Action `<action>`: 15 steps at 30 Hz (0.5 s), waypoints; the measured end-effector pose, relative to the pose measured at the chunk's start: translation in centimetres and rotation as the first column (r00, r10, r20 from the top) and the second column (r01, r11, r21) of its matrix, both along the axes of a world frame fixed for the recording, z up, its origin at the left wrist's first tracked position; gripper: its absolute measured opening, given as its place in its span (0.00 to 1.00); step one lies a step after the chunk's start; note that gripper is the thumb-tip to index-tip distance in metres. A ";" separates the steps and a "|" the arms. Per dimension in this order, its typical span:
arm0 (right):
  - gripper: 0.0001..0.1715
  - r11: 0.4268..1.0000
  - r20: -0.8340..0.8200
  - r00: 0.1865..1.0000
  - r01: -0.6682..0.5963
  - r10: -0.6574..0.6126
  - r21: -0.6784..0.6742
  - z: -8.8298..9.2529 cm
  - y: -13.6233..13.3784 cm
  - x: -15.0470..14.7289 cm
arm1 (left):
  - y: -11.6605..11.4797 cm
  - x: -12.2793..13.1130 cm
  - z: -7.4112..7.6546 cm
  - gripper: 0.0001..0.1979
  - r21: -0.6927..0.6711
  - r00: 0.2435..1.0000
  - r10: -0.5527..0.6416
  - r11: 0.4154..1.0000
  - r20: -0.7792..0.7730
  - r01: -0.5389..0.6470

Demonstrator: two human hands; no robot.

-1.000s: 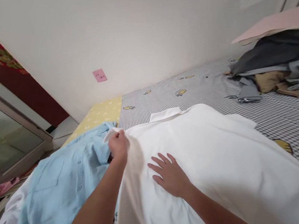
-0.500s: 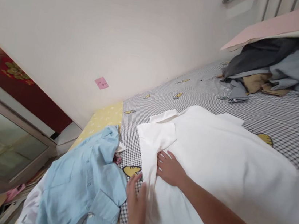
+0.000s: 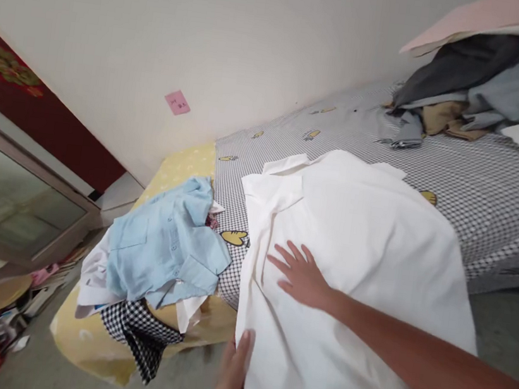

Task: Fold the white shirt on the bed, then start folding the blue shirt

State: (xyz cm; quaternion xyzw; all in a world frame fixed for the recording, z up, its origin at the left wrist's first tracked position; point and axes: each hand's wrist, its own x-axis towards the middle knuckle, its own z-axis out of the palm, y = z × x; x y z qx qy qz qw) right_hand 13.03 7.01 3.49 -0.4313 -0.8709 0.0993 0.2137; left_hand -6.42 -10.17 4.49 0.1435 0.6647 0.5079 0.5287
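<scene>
A white shirt [image 3: 367, 247] lies spread over the checked bed sheet [image 3: 493, 193], its lower part hanging over the bed's near edge. My right hand [image 3: 301, 275] rests flat on the shirt with fingers spread. My left hand [image 3: 232, 376] is at the shirt's lower left edge, near the bottom of the view, fingers stretched along the fabric's side. The shirt's left sleeve [image 3: 272, 190] is folded in over the body, next to the collar [image 3: 287, 162].
A light blue shirt [image 3: 163, 249] tops a small heap with white and checked cloth at the bed's yellow corner [image 3: 181, 168]. Dark, grey and tan clothes [image 3: 473, 95] are piled at the far right. A white wall with a pink note [image 3: 177, 102] runs behind.
My left hand let go of the white sleeve, which now lies folded over the shirt, and dropped to the shirt's lower left edge. My right hand stayed flat on the shirt.
</scene>
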 end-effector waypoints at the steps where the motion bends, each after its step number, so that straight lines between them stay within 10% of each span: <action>1: 0.37 0.999 -0.014 0.999 -0.048 0.048 -0.026 -0.4 -2.2 0.7 | -0.6 -0.1 0.1 0.33 0.004 0.999 0.002 1.000 -0.050 -0.002; 10: 0.41 0.751 -0.410 0.878 -0.441 0.247 -0.492 0.0 -14.7 2.6 | -3.2 5.9 1.5 0.23 0.092 0.759 -0.155 0.958 -0.633 0.273; 12: 0.26 0.660 -0.547 0.821 -0.504 0.164 -0.557 0.8 -14.9 2.9 | -2.7 8.2 1.4 0.19 0.032 0.685 -0.252 0.927 -0.684 0.373; 15: 0.05 0.371 -0.727 0.651 -0.633 -0.218 -0.679 0.6 -14.9 4.0 | -2.1 10.6 0.8 0.12 -0.048 0.570 -0.370 0.865 -0.734 0.500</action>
